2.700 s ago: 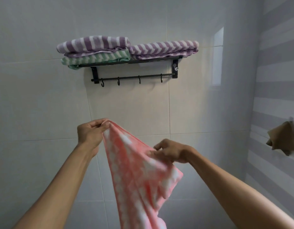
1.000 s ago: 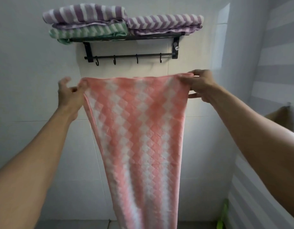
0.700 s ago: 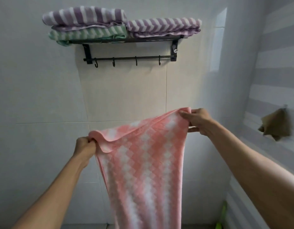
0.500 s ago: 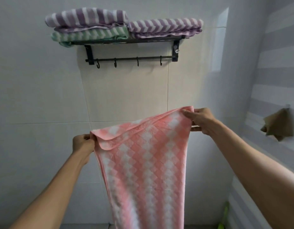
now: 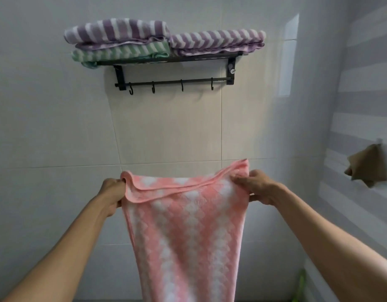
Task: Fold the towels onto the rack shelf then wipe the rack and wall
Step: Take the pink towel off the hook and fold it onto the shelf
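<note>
A pink and white patterned towel hangs spread in front of me, its top edge sagging a little. My left hand grips its top left corner and my right hand pinches its top right corner. High on the tiled wall is a black rack with a hook bar. On its shelf a folded purple striped towel lies on a green striped one at the left, and another purple striped towel lies at the right.
A brown cloth hangs from a hook on the striped right wall. Something green stands low in the corner. White tiles cover the wall under the rack.
Both hands came down from just under the rack to chest height with the stretched towel. In the last half second my right hand dropped level with my left.
</note>
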The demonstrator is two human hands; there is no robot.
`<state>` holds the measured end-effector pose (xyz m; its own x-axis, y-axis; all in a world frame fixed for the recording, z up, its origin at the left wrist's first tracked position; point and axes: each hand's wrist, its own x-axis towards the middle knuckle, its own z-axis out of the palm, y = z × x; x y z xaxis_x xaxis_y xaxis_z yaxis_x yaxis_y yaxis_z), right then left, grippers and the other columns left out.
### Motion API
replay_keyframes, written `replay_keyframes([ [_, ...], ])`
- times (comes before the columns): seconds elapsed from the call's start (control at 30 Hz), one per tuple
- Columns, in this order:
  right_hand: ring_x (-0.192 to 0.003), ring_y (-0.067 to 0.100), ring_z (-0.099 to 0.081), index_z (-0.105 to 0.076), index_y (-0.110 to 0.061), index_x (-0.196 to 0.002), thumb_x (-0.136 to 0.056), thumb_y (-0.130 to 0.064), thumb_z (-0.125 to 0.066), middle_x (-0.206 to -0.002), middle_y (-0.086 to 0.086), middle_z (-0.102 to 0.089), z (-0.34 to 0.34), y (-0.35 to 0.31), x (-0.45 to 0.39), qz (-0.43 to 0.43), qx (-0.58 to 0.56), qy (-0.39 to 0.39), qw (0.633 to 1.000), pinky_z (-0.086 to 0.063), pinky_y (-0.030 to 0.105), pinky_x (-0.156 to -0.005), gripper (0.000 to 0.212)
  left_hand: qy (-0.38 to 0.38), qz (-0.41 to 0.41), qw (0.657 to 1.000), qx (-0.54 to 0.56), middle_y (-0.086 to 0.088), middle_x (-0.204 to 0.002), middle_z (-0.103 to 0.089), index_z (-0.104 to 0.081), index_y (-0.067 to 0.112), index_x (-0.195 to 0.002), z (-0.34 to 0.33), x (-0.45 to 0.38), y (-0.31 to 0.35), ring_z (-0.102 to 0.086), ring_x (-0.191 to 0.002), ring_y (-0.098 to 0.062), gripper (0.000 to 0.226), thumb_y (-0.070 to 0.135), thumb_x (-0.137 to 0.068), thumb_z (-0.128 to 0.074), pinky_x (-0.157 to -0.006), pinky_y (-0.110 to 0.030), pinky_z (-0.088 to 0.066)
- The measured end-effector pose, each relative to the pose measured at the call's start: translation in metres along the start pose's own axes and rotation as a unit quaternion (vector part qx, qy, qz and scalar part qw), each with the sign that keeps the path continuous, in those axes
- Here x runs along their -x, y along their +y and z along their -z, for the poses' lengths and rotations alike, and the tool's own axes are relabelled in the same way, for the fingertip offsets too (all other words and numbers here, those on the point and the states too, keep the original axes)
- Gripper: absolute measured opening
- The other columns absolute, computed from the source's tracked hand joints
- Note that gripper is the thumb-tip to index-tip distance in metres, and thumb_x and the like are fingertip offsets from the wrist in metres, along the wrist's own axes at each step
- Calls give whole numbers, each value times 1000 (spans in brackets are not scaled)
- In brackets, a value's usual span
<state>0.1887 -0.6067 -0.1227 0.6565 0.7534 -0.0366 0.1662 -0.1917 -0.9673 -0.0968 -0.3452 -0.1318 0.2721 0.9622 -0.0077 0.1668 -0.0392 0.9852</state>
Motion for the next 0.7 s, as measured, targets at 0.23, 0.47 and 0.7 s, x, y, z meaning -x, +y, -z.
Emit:
replay_keyframes([
  [0.23,-93,25,-74,-71,-12,-114,-45,-62,-92,-107,9,-77,4,-24,-1,-3,-110,-132,985,-59,39,-80,88,-69,-81,992,66,-3,-81,-73,-72,12,-90,-1,25,7,-64,-71,-20,26,37,-84,-75,-66,-29,-48],
  [0.47,-78,22,-72,-69,4,-115,-63,-48,-88,-97,11,-75,-14,55,3,-56,-56,-104,991,-61,36,-67,76,-37,64,997,-9,-20,-73,-73,-67,-13,-93,-4,32,-66,-67,-51,-21,16,2,-88,-71,-50,-30,-56],
  [0.7,-102,27,-72,-70,-11,-122,-39,-53,-97,-115,10,-75,-8,50,3,-51,-103,-168,979,-57,42,-89,97,-70,46,994,64,-19,-100,-76,-71,5,-91,11,29,-28,-70,-78,-26,34,35,-80,-82,-73,-36,-58],
])
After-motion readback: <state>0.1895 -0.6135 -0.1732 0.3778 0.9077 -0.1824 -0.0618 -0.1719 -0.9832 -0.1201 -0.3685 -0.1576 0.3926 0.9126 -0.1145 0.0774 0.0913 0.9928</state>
